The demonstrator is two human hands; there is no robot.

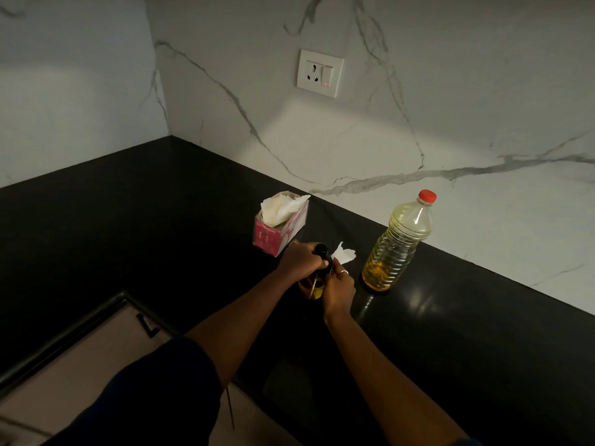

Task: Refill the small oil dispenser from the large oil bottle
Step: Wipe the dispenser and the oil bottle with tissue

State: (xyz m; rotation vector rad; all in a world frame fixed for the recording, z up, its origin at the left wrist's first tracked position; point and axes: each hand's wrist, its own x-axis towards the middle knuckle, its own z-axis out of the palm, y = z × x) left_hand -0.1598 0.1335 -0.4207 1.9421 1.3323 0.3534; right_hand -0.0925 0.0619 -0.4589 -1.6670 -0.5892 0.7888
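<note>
Both hands are on the small oil dispenser [314, 288], near the desk's [161, 226] back edge: left hand [301, 260] clamps round its black top, right hand [338, 286] pinches a tissue scrap [344, 254] at its neck. The large oil bottle [397, 244] stands capped and upright just right of them, with the tissue box [278, 226] just behind the hands.

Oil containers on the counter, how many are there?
2. The large bottle stands capped near the wall; the dispenser is held by the left hand and right hand.
</note>
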